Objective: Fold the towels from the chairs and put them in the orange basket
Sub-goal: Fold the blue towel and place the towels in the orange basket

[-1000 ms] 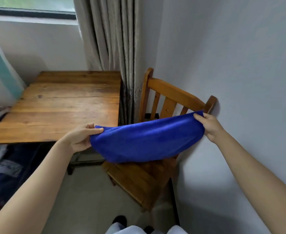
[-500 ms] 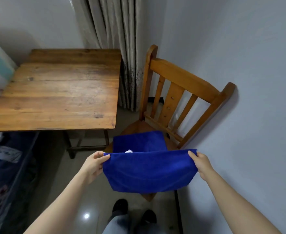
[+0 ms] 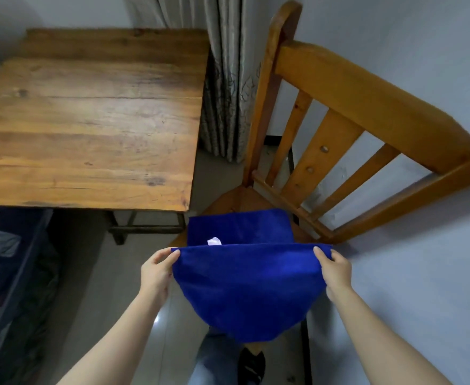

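I hold a blue towel [image 3: 247,290] stretched out in front of me, low over the front of the wooden chair [image 3: 336,87]. My left hand [image 3: 156,270] pinches its upper left corner and my right hand [image 3: 333,269] pinches its upper right corner. The near half hangs down in a curve toward my legs. The far half [image 3: 239,226] lies on the chair seat, with a small white label [image 3: 214,241] showing. No orange basket is in view.
A wooden table [image 3: 89,118] stands to the left, close to the chair. Grey curtains [image 3: 222,79] hang behind, between table and chair. A white wall [image 3: 422,273] runs close along the right. Dark patterned bedding [image 3: 3,273] lies at the lower left. My shoe [image 3: 251,365] is on the tiled floor.
The towel has come down from chair-back height to low over the seat, and its far half now lies on the seat. Both hands kept their corners. My view has tilted downward.
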{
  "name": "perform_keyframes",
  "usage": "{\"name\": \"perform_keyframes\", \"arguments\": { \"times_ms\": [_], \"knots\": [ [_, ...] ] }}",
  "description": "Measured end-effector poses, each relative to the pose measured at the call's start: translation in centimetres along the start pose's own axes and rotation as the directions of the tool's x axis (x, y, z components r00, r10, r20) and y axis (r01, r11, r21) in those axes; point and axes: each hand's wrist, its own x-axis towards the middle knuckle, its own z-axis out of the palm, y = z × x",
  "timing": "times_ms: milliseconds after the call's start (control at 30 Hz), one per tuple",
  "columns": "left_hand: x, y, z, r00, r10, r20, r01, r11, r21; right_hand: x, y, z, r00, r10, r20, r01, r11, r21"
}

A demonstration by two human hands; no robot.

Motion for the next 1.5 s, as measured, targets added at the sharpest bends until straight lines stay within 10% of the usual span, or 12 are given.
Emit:
{"name": "perform_keyframes", "arguments": {
  "times_ms": [900,1200,1500],
  "knots": [
    [20.2,-4.0,8.1,0.992,0.059,-0.109,-0.021,0.949,0.314,16.7,2.1,13.9,0.983,-0.066,-0.169,0.017,0.961,-0.275],
    [22.4,-3.4,9.3,0.996,0.076,-0.054,-0.047,0.909,0.413,19.9,2.7,15.7,0.979,-0.075,-0.191,-0.052,0.809,-0.586],
    [20.8,-4.1,7.7,0.994,0.005,-0.109,0.026,0.961,0.275,20.5,3.6,15.3,0.995,-0.061,-0.083,-0.006,0.769,-0.639]
  ]
}}
